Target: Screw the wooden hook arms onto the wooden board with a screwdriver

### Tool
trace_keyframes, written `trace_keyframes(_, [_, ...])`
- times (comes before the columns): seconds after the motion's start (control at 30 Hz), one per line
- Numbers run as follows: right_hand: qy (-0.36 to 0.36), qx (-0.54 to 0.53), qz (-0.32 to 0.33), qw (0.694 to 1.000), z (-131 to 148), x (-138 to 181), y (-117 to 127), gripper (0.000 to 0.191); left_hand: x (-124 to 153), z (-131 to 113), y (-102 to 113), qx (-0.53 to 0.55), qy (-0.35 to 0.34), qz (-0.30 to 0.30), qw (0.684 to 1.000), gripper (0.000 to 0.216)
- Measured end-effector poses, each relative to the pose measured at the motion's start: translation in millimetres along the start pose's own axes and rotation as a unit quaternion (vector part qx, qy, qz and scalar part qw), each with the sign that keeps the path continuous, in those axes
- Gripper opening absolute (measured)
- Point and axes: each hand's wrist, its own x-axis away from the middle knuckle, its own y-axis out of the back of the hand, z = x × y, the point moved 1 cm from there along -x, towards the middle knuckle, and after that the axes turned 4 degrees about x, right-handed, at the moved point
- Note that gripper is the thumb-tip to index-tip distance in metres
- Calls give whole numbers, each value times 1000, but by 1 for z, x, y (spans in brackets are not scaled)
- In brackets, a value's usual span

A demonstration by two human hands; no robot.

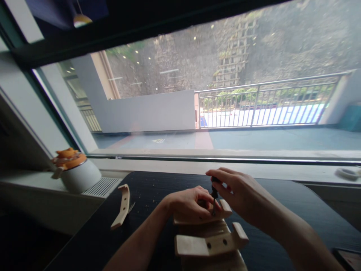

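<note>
My right hand [237, 190] is closed around the black handle of a screwdriver [214, 194], which stands nearly upright. Its metal shaft points down at a curved wooden piece [225, 211] lying across a wooden board [205, 227]. Beside the shaft, my left hand [194, 203] grips that same piece, its fingers curled near the screwdriver's tip. Whether those fingers also pinch a screw is hidden. Nearer to me, a second curved wooden piece [194, 246] with two dark holes lies across the board.
Another curved wooden piece [123, 207] lies at the left of the black table [152, 226], with several thin screws [131, 207] beside it. A white pot with an orange lid [80, 175] stands on the sill. A roll of tape [348, 173] and a phone-like object [348, 259] are at right.
</note>
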Motion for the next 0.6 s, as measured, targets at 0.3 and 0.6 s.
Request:
trace_keyframes(0.3, [-43,-7,17,999,-6,0,-10,22,0,0,2,17,-5,-8,1000,18])
trace_keyframes(0.6, [-35,-9,9,999,-9,-5,-12,24,1,4,2,68,42,-10,997,26])
